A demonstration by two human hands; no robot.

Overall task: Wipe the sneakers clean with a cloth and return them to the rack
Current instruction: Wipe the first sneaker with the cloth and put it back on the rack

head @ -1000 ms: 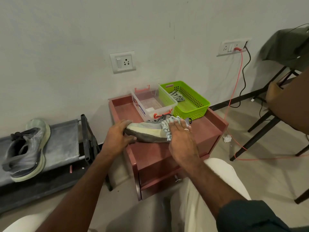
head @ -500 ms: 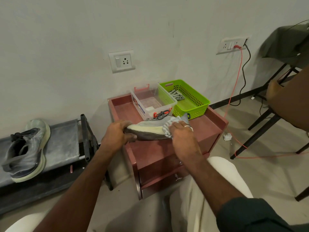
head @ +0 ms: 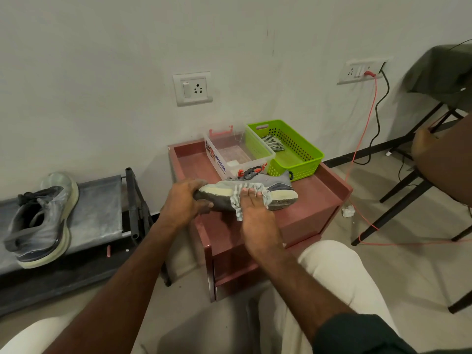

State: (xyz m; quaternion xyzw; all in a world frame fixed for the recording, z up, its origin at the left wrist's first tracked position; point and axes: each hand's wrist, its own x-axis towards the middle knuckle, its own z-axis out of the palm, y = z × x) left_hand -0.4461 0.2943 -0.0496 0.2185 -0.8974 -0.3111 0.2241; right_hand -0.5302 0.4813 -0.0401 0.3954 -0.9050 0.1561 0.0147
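Pale plaster wall behind, with a wall socket; below it a reddish cabinet whose rimmed tabletop carries two containers. Clear plastic tub with red clip handles, holding something small and white, too blurred to name. Beside it, touching, a lime-green perforated basket with a striped rag crumpled at its far end. On the tabletop, a grey sneaker tipped on its side, cream foam sole facing the camera, tread worn and dirty. Left hand wrapped round the toe end, grip clenched on it. Right hand pressing a striped cloth against the sole, fingers fairly straight, fingertips half buried in fabric. At left, a low dark rack with grey fabric shelf, bearing the second sneaker, dusty, mesh upper, thick pale sole. Chair at right cut off by the frame edge.
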